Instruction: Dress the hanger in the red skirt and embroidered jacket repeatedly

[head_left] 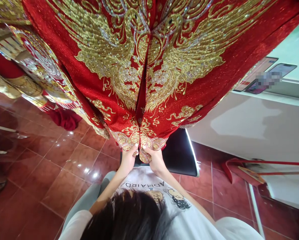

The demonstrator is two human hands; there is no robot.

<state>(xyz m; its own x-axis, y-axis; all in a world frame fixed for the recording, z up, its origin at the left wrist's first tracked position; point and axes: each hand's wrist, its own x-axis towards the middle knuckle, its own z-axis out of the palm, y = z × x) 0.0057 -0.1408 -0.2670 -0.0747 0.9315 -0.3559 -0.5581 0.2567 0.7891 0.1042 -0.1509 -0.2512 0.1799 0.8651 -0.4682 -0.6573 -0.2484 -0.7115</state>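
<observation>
A red garment with thick gold and silver embroidery hangs in front of me and fills the upper part of the view. Its front opening runs down the middle to the hem. My left hand pinches the hem's left flap, fingers closed on the embroidered edge. My right hand grips the right flap just beside it, and the two hands almost touch at the slit. Below them I see my white printed shirt and grey trousers.
A black seat stands right behind the hem. More embroidered red and gold garments hang at the left. A white counter with phones on its ledge is at the right, with a red long-handled dustpan on the glossy red tiles.
</observation>
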